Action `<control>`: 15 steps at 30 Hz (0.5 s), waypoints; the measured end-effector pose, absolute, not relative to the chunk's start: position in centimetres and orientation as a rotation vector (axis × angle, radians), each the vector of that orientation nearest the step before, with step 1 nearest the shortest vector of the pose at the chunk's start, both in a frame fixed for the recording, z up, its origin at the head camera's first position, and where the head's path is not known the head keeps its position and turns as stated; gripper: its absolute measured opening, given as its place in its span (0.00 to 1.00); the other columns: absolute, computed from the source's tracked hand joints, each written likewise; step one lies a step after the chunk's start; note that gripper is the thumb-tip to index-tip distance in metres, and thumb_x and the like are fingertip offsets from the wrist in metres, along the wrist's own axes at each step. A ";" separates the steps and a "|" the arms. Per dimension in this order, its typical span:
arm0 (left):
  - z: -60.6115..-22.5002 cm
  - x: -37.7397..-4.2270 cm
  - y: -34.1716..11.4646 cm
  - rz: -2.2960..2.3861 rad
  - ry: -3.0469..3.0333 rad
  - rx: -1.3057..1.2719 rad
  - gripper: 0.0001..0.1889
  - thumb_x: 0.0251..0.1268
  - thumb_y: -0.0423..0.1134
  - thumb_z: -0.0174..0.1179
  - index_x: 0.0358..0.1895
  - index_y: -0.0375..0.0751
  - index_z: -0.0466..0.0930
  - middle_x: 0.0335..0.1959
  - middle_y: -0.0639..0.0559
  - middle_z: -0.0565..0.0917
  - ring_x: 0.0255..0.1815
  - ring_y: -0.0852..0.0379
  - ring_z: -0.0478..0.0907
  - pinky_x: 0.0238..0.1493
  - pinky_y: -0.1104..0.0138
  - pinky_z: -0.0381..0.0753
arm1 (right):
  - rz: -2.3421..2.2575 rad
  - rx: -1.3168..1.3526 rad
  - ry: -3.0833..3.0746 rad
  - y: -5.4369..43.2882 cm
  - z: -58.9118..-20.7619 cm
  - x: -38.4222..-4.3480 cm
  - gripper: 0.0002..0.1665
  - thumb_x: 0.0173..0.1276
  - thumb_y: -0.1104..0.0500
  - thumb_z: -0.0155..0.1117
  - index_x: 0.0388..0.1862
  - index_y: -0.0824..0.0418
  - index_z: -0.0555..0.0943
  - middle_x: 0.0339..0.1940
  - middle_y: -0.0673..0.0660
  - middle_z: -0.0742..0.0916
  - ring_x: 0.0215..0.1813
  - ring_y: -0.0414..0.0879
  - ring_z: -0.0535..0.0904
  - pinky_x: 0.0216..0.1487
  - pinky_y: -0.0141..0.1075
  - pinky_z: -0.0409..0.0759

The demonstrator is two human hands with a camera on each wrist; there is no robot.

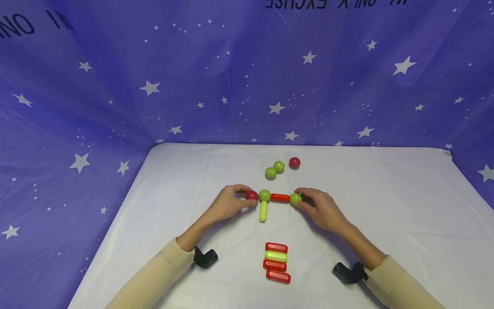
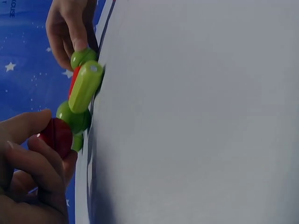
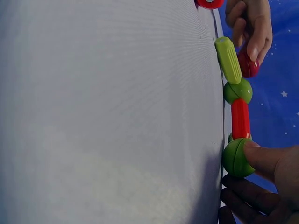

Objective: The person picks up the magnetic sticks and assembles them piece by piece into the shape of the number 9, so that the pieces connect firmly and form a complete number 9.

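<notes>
Between thumb and fingers my left hand (image 1: 228, 202) holds a red ball (image 1: 251, 195). Right beside that ball is a green ball (image 1: 264, 195), with a yellow-green stick (image 1: 263, 212) reaching from it toward me. A red stick (image 1: 280, 198) runs rightward from the same green ball to a second green ball (image 1: 296, 199). My right hand (image 1: 322, 209) pinches this second ball with thumb and fingers. In the left wrist view the red ball (image 2: 57, 138) sits close against the green ball (image 2: 73, 117). The right wrist view shows my thumb on the end green ball (image 3: 238, 157).
Behind the joined pieces lie two loose green balls (image 1: 275, 170) and a red ball (image 1: 294, 162). Nearer me, red sticks (image 1: 278, 276) and one yellow-green stick (image 1: 275, 256) lie in a stacked row on the white-covered table (image 1: 185, 171). A blue star-printed curtain (image 1: 247, 77) stands behind.
</notes>
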State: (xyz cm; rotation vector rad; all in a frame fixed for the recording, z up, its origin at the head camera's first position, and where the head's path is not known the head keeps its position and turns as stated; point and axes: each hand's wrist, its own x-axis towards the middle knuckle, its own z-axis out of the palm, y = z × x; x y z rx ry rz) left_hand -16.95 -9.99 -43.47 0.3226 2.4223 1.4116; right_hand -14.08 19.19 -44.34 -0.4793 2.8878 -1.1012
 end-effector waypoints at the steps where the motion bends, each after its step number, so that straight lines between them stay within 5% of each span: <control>1: -43.4 -16.7 -10.0 1.409 2.411 0.335 0.23 0.60 0.44 0.70 0.57 0.41 0.79 0.43 0.50 0.81 0.14 0.57 0.71 0.12 0.69 0.66 | -1.104 -0.480 2.887 19.2 -44.4 -14.1 0.22 0.66 0.62 0.70 0.58 0.64 0.80 0.53 0.61 0.85 0.56 0.58 0.79 0.59 0.56 0.73; 15: -43.7 -14.3 -10.1 1.369 2.305 0.519 0.19 0.57 0.43 0.72 0.52 0.46 0.82 0.39 0.52 0.80 0.10 0.60 0.66 0.12 0.68 0.66 | -1.091 -0.497 2.887 19.3 -44.4 -14.2 0.23 0.65 0.62 0.70 0.58 0.64 0.80 0.51 0.58 0.85 0.52 0.55 0.79 0.57 0.55 0.74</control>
